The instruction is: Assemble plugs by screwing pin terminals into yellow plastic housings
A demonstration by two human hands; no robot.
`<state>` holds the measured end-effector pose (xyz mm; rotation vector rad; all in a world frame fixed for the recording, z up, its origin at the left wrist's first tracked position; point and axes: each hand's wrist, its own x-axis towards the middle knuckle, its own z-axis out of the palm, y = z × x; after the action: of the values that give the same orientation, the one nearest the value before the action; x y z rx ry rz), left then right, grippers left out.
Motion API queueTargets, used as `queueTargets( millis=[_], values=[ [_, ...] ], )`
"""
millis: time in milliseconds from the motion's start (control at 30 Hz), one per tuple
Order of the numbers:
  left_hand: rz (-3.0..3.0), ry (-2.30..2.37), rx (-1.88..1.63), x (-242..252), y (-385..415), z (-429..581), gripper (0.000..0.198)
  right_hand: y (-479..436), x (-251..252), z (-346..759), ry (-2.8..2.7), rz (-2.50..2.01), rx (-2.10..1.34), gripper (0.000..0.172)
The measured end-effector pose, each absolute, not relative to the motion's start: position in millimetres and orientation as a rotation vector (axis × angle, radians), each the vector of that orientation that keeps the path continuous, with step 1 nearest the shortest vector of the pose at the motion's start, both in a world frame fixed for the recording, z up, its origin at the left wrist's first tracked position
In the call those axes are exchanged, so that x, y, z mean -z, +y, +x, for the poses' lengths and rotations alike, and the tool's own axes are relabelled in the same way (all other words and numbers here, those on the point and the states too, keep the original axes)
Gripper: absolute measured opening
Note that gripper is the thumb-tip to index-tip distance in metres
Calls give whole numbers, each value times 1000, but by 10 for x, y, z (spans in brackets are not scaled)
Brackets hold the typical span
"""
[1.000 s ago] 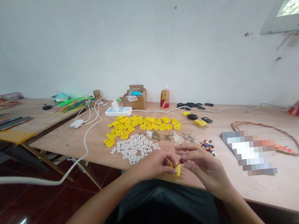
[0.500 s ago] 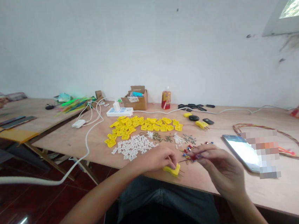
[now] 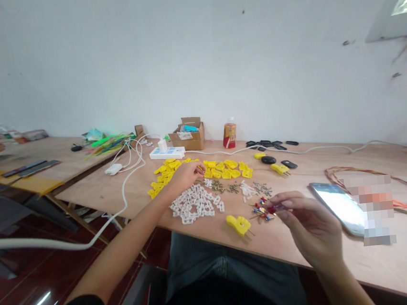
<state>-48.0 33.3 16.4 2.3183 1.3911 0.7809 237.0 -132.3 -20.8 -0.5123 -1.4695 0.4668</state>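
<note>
Lying on the worktop [image 3: 99,186], a lone yellow housing [image 3: 238,224] sits near, at nine o'clock of the right hand [image 3: 309,219], prongs toward five o'clock; that hand's fingers pinch a red-sleeved pin [image 3: 271,209]. The left hand [image 3: 188,173] is farther off at eleven o'clock, fingers curled over the yellow housing pile [image 3: 226,168]; whether they grip one cannot be told.

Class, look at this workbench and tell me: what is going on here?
A seated person works at a wooden table. The left hand reaches onto the pile of yellow plastic parts. The right hand pinches a small red-tipped pin over a heap of coloured pins. One lone yellow part lies near the table edge, white clips close by.
</note>
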Motion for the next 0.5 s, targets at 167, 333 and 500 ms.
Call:
queueTargets(
  millis=[167,333,500],
  values=[
    [2359,1383,-735,-86,381,-475,19,-1285,254,2321,-1509,-546,-473,31],
    [2380,805,-505,-33,-270,-218,45,-1260,275,2324,-1568,-668,-390,28],
    [2394,838,-528,201,-798,-39,61,-1332,225,2341,-1950,-1033,-179,30]
  ],
)
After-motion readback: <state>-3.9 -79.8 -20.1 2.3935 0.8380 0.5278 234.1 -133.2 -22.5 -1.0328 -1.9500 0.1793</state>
